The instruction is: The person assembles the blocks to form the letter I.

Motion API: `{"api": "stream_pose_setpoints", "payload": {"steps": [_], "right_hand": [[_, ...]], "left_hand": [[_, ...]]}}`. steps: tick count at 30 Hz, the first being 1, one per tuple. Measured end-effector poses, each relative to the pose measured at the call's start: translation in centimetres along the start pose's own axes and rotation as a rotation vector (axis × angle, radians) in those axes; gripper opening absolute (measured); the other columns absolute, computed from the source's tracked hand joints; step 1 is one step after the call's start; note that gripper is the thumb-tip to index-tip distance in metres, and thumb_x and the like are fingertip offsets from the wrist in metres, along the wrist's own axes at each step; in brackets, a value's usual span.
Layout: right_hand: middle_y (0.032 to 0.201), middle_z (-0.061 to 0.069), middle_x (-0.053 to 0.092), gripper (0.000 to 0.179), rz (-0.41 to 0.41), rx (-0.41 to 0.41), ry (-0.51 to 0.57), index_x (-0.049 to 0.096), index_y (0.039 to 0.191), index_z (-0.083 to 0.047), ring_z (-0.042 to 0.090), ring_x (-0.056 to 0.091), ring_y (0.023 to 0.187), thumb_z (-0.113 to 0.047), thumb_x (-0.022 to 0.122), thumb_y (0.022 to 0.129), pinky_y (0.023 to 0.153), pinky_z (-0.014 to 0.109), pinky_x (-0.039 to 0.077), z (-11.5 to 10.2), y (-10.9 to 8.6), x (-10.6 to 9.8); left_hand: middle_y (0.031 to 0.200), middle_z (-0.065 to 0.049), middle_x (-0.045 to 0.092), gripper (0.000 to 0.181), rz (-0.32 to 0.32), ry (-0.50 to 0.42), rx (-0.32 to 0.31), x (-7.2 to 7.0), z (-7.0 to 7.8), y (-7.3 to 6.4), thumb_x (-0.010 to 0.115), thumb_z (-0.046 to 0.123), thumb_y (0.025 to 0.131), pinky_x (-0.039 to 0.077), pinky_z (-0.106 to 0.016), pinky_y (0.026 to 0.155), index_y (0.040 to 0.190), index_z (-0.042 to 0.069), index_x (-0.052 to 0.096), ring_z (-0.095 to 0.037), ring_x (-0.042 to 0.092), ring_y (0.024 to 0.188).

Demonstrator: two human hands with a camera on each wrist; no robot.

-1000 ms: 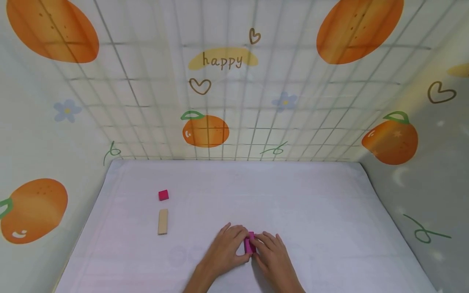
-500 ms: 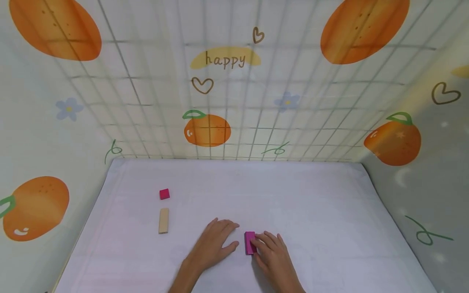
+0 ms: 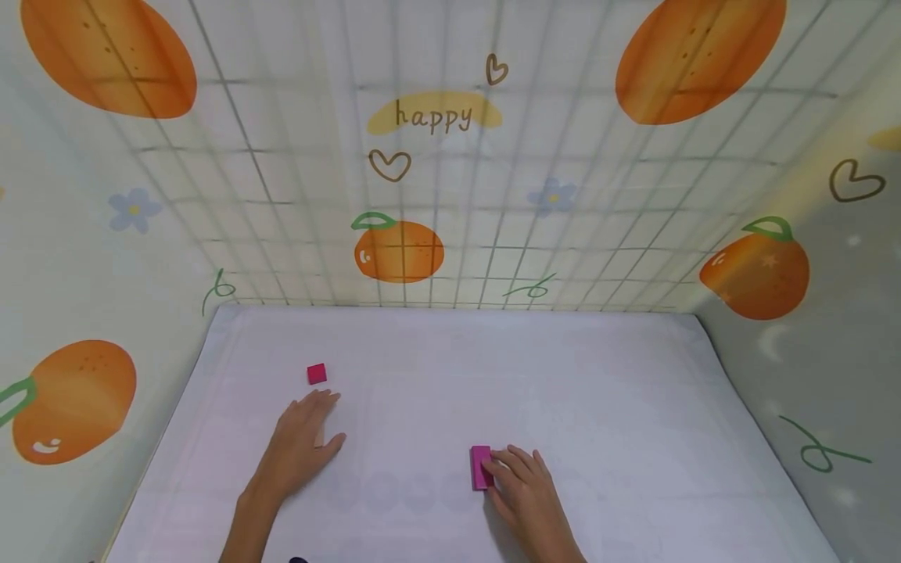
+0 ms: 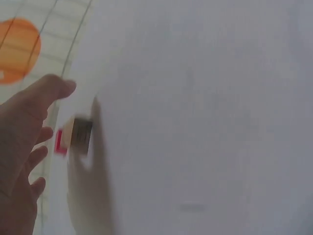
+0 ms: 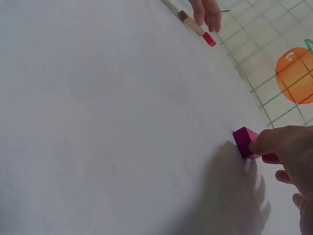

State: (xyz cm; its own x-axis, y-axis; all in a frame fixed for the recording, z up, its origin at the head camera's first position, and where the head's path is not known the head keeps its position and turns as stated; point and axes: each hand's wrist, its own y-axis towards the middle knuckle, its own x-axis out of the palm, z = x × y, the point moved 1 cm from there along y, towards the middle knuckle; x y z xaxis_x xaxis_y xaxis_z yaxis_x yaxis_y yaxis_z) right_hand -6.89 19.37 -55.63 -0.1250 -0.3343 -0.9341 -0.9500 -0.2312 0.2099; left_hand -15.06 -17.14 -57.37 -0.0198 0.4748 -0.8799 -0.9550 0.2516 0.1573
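A magenta rectangular block (image 3: 479, 469) lies on the white tabletop, right of the middle. My right hand (image 3: 529, 494) holds it from its right side, thumb at the near end and a fingertip over the top; the right wrist view shows the thumb (image 5: 264, 142) against the block. Over on the left, my left hand (image 3: 299, 443) hovers with spread fingers above a plain wooden block, hiding most of it in the head view. In the left wrist view that wooden block (image 4: 81, 134) stands clear of the fingers. A small red cube (image 3: 317, 374) sits just beyond the left fingertips.
The white-covered table (image 3: 598, 391) ends at a back wall of fabric printed with oranges and a grid (image 3: 457, 195). Similar fabric walls flank it on both sides. A small dark thing (image 3: 299, 560) peeks in at the bottom edge of the head view.
My left hand has let go of the magenta block and moved left to over the wooden block. My right hand stays at the magenta block.
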Motion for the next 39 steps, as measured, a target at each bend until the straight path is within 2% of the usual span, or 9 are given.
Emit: {"api": "stream_pose_setpoints", "payload": {"steps": [5,9,12,18,23,31,39], "right_hand": [[0.120,0.004,0.067,0.038,0.011,-0.004,-0.001,0.074,0.115,-0.013,0.031,0.055,0.123,-0.020,0.084,0.079,0.106,0.065,0.035,0.2,0.0,0.1],[0.119,0.004,0.068,0.039,0.023,-0.007,-0.004,0.075,0.114,-0.013,0.031,0.056,0.121,-0.021,0.084,0.078,0.106,0.065,0.035,0.2,0.0,0.2],[0.118,0.005,0.068,0.040,0.032,-0.016,-0.004,0.075,0.114,-0.011,0.032,0.056,0.120,-0.019,0.085,0.076,0.104,0.066,0.036,0.1,0.0,0.2],[0.120,0.005,0.067,0.041,0.005,0.004,-0.008,0.074,0.116,-0.012,0.031,0.055,0.122,-0.021,0.085,0.077,0.106,0.065,0.034,0.1,-0.1,0.2],[0.121,0.004,0.067,0.039,0.021,0.003,0.001,0.074,0.116,-0.013,0.031,0.054,0.123,-0.022,0.083,0.079,0.107,0.065,0.033,0.2,-0.2,0.3],[0.122,0.003,0.067,0.039,0.013,0.022,0.006,0.074,0.117,-0.014,0.030,0.054,0.125,-0.023,0.083,0.080,0.108,0.064,0.032,0.1,-0.2,0.3],[0.124,0.003,0.066,0.039,-0.010,0.033,-0.002,0.074,0.118,-0.014,0.030,0.053,0.126,-0.023,0.082,0.081,0.109,0.064,0.031,0.2,-0.2,0.3]], "left_hand": [[0.155,-0.011,0.040,0.083,-0.032,-0.035,-0.049,-0.9,-3.0,-0.6,0.078,0.043,0.083,0.015,-0.060,0.117,0.151,0.012,0.041,-0.032,0.025,0.147],[0.156,-0.011,0.038,0.089,-0.078,-0.045,-0.055,-1.2,-4.3,-0.7,0.080,0.047,0.079,0.011,-0.061,0.117,0.150,0.010,0.041,-0.033,0.022,0.148],[0.154,-0.011,0.041,0.087,-0.093,-0.047,-0.036,-1.1,-4.8,-0.8,0.081,0.046,0.077,0.010,-0.063,0.116,0.148,0.008,0.045,-0.034,0.023,0.147],[0.148,-0.011,0.049,0.080,-0.081,-0.065,-0.002,-1.3,-4.9,-0.7,0.083,0.038,0.077,0.012,-0.063,0.116,0.143,0.009,0.050,-0.034,0.031,0.144],[0.145,-0.009,0.052,0.074,-0.088,-0.100,-0.014,-1.5,-4.5,-0.5,0.084,0.032,0.076,0.014,-0.059,0.118,0.140,0.012,0.052,-0.030,0.040,0.140],[0.145,-0.007,0.053,0.071,-0.106,-0.070,-0.032,-1.5,-4.4,-0.6,0.084,0.031,0.076,0.012,-0.060,0.118,0.139,0.014,0.054,-0.030,0.038,0.141],[0.138,-0.005,0.059,0.058,-0.037,-0.064,0.038,-1.3,-4.5,-0.6,0.085,0.028,0.075,0.016,-0.062,0.115,0.127,0.015,0.063,-0.029,0.043,0.137]]}}
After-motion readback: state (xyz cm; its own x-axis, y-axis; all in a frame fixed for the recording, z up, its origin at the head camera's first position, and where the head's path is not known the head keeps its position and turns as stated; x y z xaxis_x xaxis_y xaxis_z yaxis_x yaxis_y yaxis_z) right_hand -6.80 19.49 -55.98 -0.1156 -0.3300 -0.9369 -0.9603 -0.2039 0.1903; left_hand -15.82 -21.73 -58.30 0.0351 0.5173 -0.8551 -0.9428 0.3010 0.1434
